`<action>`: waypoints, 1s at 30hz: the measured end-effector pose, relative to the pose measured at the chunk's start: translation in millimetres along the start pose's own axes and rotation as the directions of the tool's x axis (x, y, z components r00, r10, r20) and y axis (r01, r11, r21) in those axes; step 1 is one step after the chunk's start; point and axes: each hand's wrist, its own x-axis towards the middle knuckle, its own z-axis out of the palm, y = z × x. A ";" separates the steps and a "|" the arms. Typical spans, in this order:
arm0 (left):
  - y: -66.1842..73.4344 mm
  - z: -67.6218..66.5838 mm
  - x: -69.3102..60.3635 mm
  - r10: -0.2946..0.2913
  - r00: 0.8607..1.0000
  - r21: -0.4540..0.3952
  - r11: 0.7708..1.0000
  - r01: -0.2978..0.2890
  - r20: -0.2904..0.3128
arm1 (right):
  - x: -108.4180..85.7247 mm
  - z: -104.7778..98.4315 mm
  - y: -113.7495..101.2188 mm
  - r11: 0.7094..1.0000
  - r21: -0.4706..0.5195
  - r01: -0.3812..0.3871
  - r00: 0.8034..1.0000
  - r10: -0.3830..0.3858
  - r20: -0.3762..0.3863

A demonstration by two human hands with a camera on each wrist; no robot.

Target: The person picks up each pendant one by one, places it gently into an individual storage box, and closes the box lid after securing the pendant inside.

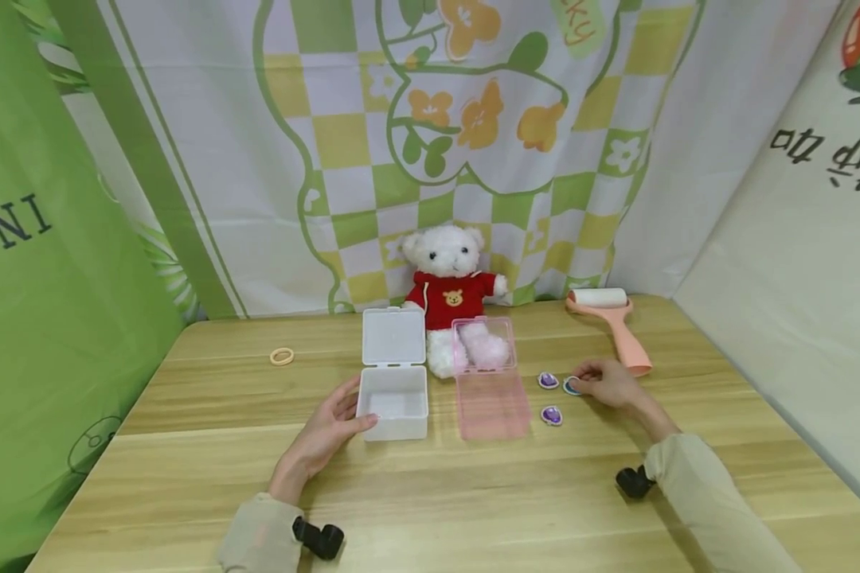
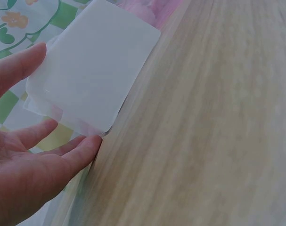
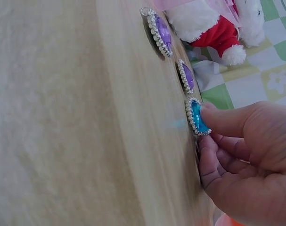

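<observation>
My left hand (image 1: 324, 430) holds the left side of a translucent white plastic box (image 1: 394, 430), its lid standing up. In the left wrist view the thumb is at one edge of the white box (image 2: 95, 66) and the fingertips are at another. My right hand (image 1: 609, 383) pinches a blue gem pendant (image 3: 197, 117) with a beaded silver rim between thumb and fingers, at the tabletop. Close by lie two purple gem pendants, one nearer the back (image 1: 548, 380) and one in front (image 1: 552, 415). A pink translucent box (image 1: 493, 410), lid up, stands between the hands.
A white teddy bear (image 1: 453, 298) in a red hoodie sits behind the boxes against the patterned curtain. A lint roller (image 1: 619, 330) with a pink handle lies at the back right. On the left of the wooden table (image 1: 208, 454) is a small yellowish ring (image 1: 282, 356).
</observation>
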 end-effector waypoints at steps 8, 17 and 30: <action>-0.2 0.6 -0.6 -0.006 1.000 0.001 1.000 0.006 -0.012 | -0.8 -0.5 -0.4 0.991 0.133 0.006 0.999 -0.013 0.047; 0.6 0.8 0.4 -0.011 1.000 -0.006 1.000 0.011 -0.010 | 1.1 -6.8 -8.7 0.963 0.260 -0.069 0.993 0.041 0.113; 0.8 1.5 0.3 -0.021 1.000 -0.014 1.000 0.021 -0.021 | 3.6 -9.9 -50.3 0.930 0.366 -0.032 0.992 -0.016 0.128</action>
